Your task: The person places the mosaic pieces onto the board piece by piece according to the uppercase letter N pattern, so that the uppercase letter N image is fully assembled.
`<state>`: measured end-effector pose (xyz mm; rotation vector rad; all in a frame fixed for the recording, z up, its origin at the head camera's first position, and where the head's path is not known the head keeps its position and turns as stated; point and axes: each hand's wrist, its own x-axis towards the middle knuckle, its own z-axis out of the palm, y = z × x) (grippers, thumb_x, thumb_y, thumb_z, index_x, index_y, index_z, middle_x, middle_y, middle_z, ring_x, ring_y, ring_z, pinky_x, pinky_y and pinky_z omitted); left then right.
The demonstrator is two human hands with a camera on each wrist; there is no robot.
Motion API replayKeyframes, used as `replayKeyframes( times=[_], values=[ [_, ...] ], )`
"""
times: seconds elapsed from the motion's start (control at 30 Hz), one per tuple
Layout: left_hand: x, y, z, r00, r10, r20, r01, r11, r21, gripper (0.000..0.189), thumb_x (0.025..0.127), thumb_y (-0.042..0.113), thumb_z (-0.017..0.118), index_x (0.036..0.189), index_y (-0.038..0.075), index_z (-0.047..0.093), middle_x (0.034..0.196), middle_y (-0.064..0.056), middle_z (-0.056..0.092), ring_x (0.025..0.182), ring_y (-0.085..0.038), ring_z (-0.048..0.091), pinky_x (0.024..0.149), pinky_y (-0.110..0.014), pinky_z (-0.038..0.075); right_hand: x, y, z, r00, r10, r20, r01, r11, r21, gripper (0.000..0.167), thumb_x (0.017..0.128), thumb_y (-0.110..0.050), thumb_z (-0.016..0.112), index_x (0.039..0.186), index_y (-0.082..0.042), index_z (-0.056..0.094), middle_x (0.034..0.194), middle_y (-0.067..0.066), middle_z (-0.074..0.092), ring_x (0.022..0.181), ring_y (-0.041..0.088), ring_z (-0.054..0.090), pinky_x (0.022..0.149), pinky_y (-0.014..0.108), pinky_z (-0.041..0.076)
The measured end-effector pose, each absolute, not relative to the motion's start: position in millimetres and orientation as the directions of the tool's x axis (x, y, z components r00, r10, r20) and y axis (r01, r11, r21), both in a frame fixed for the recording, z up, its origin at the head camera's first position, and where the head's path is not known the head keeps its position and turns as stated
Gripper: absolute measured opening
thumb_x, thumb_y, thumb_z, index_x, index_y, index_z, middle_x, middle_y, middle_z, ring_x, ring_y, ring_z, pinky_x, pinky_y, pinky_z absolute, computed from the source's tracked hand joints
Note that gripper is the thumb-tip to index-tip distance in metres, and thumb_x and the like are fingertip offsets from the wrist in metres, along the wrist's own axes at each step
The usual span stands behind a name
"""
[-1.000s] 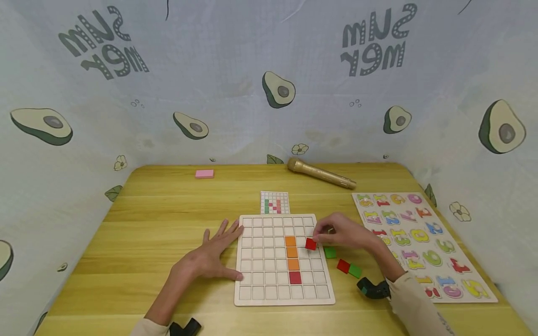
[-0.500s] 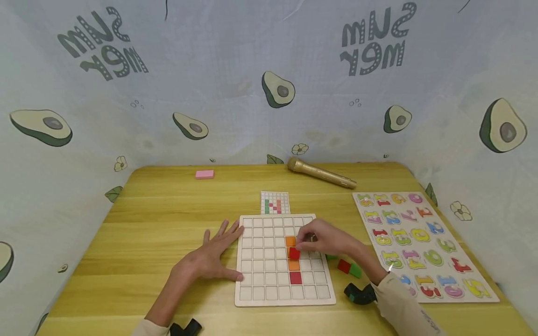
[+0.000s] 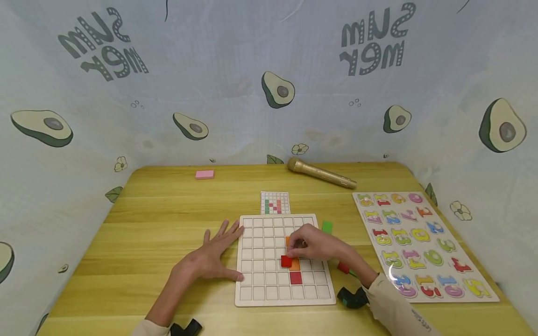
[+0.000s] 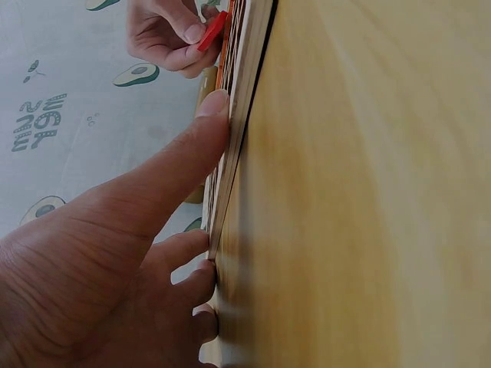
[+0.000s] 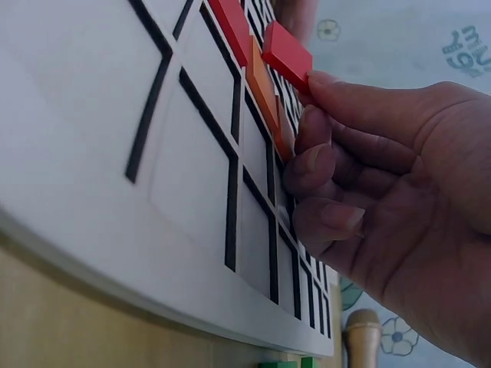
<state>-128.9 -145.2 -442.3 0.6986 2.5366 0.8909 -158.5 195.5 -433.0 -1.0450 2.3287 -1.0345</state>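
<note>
A square red tile [image 3: 286,261] is pinched between the thumb and fingers of my right hand [image 3: 313,242]. In the right wrist view the held tile [image 5: 288,57] is tilted above the white grid board [image 3: 258,282]. A column on the board has orange tiles [image 3: 295,265], partly hidden by the right hand, and a red tile [image 3: 296,278] at its near end; the held tile overlaps the column's left side in the head view. My left hand [image 3: 208,256] is spread at the board's left edge, its thumb [image 4: 207,126] and fingertips touching the rim.
A small pattern card [image 3: 274,202] lies behind the board. To the right are a green tile [image 3: 327,227] and a red tile [image 3: 343,267], partly covered by the forearm. A number puzzle [image 3: 414,247], gold microphone [image 3: 321,173] and pink block [image 3: 204,174] lie farther out.
My right hand has carried the red tile leftward and nearer to me, from the board's right side to beside the orange column. The left hand stays in place.
</note>
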Motion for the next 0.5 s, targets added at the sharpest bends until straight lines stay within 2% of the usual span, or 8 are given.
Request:
replayKeyframes(
  times=[0.5],
  values=[
    [-129.7,-145.5,-443.2,-0.809,0.562,-0.173,0.332,0.68,0.654,0.12,0.08,0.043,0.096,0.172,0.01,0.026,0.182,-0.007,0.011,0.167,-0.036,-0.006,0.127,-0.071,-0.012,-151.6,184.8,-433.6,-0.684,-0.729,-0.01,-0.528,0.505,-0.682,0.016,0.101,-0.012,0.077,0.086,-0.013,0.075,0.077,-0.014,0.062,0.071,-0.001,0.05,0.067,0.02,0.047]
  ],
)
